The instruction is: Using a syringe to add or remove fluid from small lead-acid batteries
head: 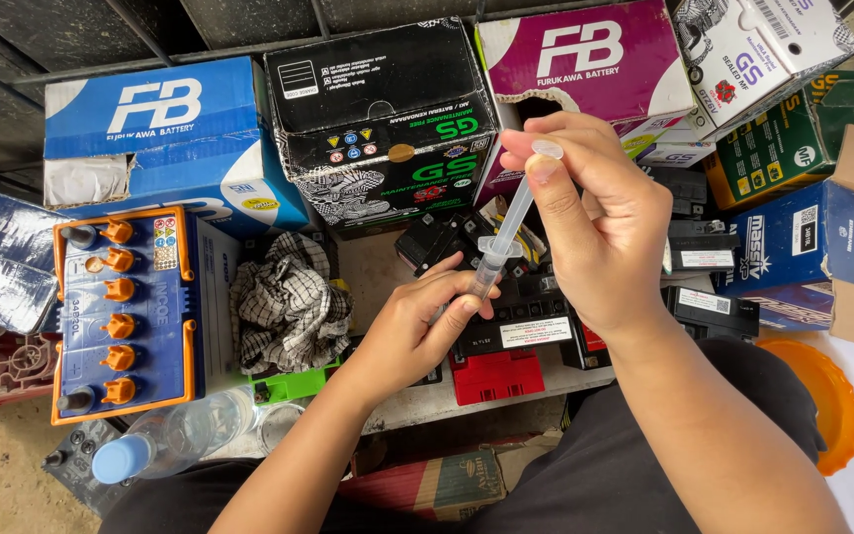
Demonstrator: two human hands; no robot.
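The right hand [600, 232] is pinching the top of a clear plastic syringe [506, 232], thumb resting on the plunger's flat end and fingers curled behind the flange — a grip that looks suited to pressing or drawing the plunger. The left hand [417, 326] is closing narrowly round the lower barrel, fingertips steadying the tip where it is meeting the top of a small black battery [531, 321], probably so that the nozzle stays over one opening. The syringe is slanting, its upper end leaning away from the person.

Just beside that battery, a red-cased one [494, 376] is sitting at the edge of the worn bench, and more small black batteries are crowding behind. To the left a crumpled checked cloth [289, 302] is lying soft and wrinkled, and beyond it a large blue battery [126, 311] is showing a row of orange screw caps. A clear plastic bottle [165, 440] with a blue cap is lying near the person's knee — glossy cardboard boxes [383, 119] are stacking up along the back.
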